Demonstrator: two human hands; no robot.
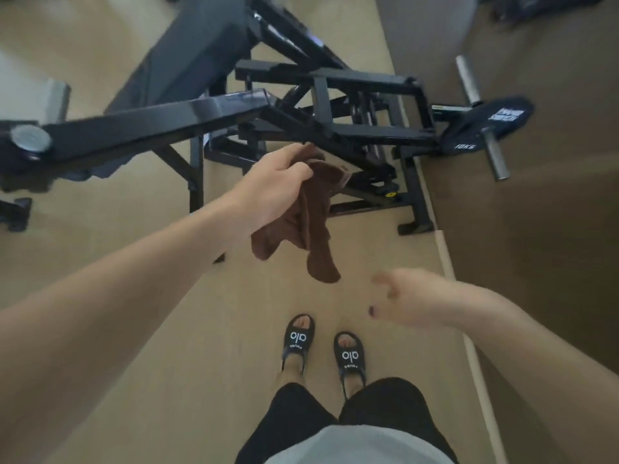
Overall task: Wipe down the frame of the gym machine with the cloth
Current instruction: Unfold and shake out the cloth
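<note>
Left hand (271,185) grips brown cloth (308,222) before black frame (335,128) — right hand (412,299) open, blurred.

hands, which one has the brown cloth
The left hand grips the crumpled brown cloth, which hangs below it near the black metal machine frame. The right hand holds nothing, fingers loose.

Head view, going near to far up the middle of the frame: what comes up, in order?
Slides → right hand, open and blurred → brown cloth gripped by the left hand → black machine frame. The weight plate lies off to the right.
</note>
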